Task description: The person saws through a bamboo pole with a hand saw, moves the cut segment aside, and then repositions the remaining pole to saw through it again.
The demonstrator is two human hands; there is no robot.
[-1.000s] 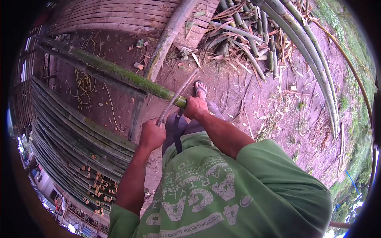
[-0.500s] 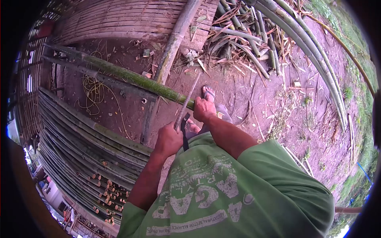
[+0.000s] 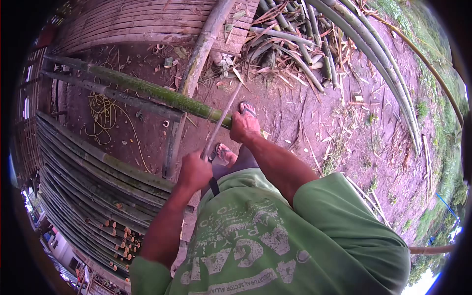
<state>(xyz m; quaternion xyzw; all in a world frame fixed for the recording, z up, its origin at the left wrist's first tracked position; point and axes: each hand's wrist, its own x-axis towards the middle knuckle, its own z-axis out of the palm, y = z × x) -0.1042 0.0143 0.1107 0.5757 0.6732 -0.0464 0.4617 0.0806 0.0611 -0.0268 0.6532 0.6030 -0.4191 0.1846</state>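
Green shirt [image 3: 295,236] reads "AGAP" and "SECTOR ALLIA…"

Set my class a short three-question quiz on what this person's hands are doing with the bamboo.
1. True or false: the right hand grips the near end of the green bamboo pole.
2. What does the left hand hold? A) a long thin blade B) a hammer C) a coil of rope
3. Fill in: the stacked bamboo poles lie on the person's ____ side.
Key: 1 true; 2 A; 3 left.
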